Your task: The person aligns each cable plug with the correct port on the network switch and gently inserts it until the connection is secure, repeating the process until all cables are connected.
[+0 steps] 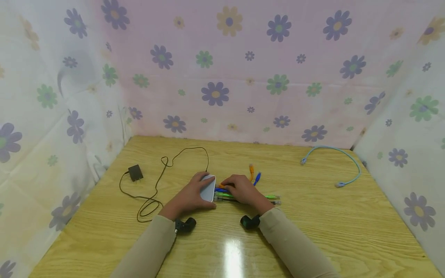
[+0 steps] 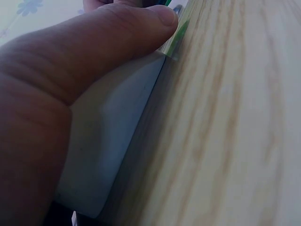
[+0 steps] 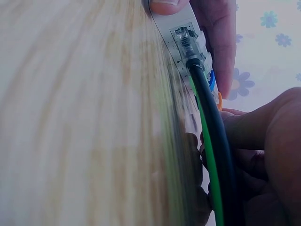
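A small white network switch [image 1: 208,191] lies on the table. My left hand [image 1: 189,197] grips it from the left, fingers at the far edge and thumb along the near side. In the right wrist view, the clear plug of a black network cable [image 3: 207,94] sits in a port at its end. Beside that run a green cable [image 1: 272,197], a blue cable [image 1: 257,178] and an orange cable [image 1: 252,172]. My right hand [image 1: 245,189] pinches the orange cable close to the switch. Its fingers partly hide the orange and blue ends, so how these plugs sit is unclear.
On the left lie a black power adapter [image 1: 135,172] and its thin looped cord [image 1: 156,189], which runs to the switch's far side. A light blue network cable [image 1: 335,148] curves at the back right. Flowered cloth [image 1: 243,73] surrounds the wooden table [image 1: 313,231].
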The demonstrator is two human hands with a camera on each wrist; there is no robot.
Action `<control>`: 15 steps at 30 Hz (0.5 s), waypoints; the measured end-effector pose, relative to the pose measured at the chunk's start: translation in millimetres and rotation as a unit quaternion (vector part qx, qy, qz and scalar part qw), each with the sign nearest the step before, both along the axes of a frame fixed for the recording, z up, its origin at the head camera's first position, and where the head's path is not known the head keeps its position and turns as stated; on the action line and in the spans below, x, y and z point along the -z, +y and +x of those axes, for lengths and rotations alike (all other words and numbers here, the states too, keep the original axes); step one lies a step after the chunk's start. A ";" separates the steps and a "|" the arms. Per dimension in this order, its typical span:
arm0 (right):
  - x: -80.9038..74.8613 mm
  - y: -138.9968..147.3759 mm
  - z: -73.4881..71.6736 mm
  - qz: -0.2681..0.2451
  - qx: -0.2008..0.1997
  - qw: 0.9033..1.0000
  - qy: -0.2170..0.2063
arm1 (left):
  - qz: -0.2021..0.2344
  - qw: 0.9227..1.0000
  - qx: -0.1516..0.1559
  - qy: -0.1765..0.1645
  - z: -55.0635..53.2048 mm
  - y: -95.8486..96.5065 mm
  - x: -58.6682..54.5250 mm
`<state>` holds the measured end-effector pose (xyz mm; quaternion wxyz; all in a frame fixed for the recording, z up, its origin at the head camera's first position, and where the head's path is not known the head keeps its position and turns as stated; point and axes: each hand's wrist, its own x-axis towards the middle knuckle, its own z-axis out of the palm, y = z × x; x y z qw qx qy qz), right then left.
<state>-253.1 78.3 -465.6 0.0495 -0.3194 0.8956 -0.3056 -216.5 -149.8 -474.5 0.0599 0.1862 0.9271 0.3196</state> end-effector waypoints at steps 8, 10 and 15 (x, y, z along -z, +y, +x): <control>-0.3 0.0 0.3 0.002 0.006 1.000 -0.020 | 0.005 1.000 0.000 0.003 -0.6 0.1 1.9; -0.7 -0.1 0.6 0.003 0.007 1.000 -0.022 | 0.007 1.000 0.000 0.001 -0.6 -0.1 2.1; -1.8 -0.4 0.9 0.006 0.007 1.000 -0.023 | 0.002 1.000 -0.002 -0.003 -1.1 -0.8 2.5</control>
